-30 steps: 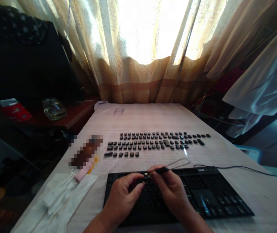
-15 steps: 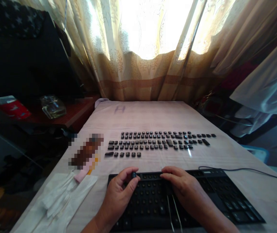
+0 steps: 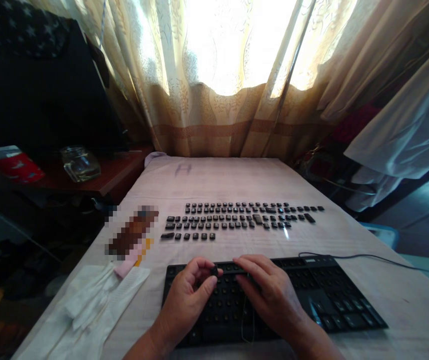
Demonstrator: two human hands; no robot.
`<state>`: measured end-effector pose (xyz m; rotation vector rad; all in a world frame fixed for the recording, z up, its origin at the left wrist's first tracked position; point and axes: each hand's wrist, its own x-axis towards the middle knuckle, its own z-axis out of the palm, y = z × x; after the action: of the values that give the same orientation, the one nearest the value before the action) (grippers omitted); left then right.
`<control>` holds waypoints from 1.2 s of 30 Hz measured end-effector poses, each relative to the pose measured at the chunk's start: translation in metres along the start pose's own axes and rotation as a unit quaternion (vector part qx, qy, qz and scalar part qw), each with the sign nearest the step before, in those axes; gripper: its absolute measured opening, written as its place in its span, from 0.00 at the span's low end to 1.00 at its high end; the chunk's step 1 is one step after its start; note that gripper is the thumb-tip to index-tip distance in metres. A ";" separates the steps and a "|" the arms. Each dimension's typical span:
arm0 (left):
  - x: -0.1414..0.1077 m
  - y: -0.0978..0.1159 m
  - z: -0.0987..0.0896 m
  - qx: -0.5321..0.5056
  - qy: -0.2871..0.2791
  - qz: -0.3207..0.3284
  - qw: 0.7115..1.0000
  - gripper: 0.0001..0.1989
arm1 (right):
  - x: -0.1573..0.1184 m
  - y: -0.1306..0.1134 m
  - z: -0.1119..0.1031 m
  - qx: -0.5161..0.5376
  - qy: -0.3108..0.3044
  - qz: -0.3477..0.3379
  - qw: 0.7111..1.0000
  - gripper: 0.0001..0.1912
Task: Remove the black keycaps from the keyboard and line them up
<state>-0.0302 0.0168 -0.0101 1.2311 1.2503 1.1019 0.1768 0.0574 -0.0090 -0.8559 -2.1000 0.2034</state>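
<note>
A black keyboard (image 3: pixel 304 295) lies in front of me, many of its key positions without caps. My left hand (image 3: pixel 186 295) is above its left part, pinching a small black keycap (image 3: pixel 215 270) between thumb and fingers. Over the middle of the keyboard, my right hand (image 3: pixel 270 287) is closed around a wire keycap puller (image 3: pixel 248 327). Its thin wire loop points back toward me, and its other end is hidden by the fingers. Beyond the keyboard, several rows of loose black keycaps (image 3: pixel 233 218) lie on the cloth-covered table (image 3: pixel 218 175).
At the left lie white tissues (image 3: pixel 86 305) beside a blurred-out brown object (image 3: pixel 133 232). A glass jar (image 3: pixel 81 164) and a red packet (image 3: pixel 15 165) stand on a side desk with a dark monitor (image 3: pixel 45 95). The keyboard's cable (image 3: pixel 357 256) runs off right.
My right hand has shifted left toward my left hand, and the wire puller has swung with it. The keycap in my left hand has turned slightly. The view has moved a little.
</note>
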 end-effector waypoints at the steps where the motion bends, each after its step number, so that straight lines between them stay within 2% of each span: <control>1: 0.000 0.000 0.001 -0.004 -0.014 0.003 1.000 0.12 | 0.000 -0.006 0.004 0.014 -0.003 -0.014 1.000 0.14; 5: -0.002 0.000 0.006 -0.010 -0.045 0.006 0.999 0.12 | -0.002 -0.018 0.016 0.054 -0.026 -0.037 0.998 0.13; 15: -0.004 0.006 0.008 -0.021 -0.053 -0.041 0.998 0.14 | -0.005 -0.018 0.018 0.064 0.007 -0.009 0.998 0.11; 19: -0.005 0.006 0.003 0.054 -0.043 0.003 0.998 0.12 | -0.005 -0.017 0.018 0.060 0.008 -0.007 0.998 0.11; 22: -0.002 0.009 -0.013 0.187 0.031 0.073 0.979 0.11 | -0.003 -0.012 0.014 0.055 0.020 0.023 0.998 0.10; 25: 0.005 0.010 -0.040 0.298 0.157 0.130 0.932 0.12 | 0.006 -0.002 0.003 0.037 0.023 0.068 0.997 0.08; 28: 0.016 0.006 -0.067 0.317 0.252 0.143 0.903 0.15 | 0.028 0.008 -0.010 0.010 -0.024 0.118 0.993 0.08; 32: 0.028 -0.005 -0.089 0.291 0.299 0.127 0.900 0.17 | 0.067 0.022 -0.017 -0.033 -0.158 0.200 0.966 0.07; 34: 0.031 -0.012 -0.092 0.292 0.302 0.114 0.900 0.18 | 0.084 0.027 -0.014 -0.052 -0.224 0.240 0.943 0.07; 36: 0.033 -0.017 -0.093 0.300 0.298 0.104 0.900 0.18 | 0.095 0.033 -0.008 -0.065 -0.263 0.265 0.925 0.08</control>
<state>-0.1225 0.0531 -0.0229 1.5657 2.0755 1.3616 0.1601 0.1418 0.0440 -1.5843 -2.3340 0.6459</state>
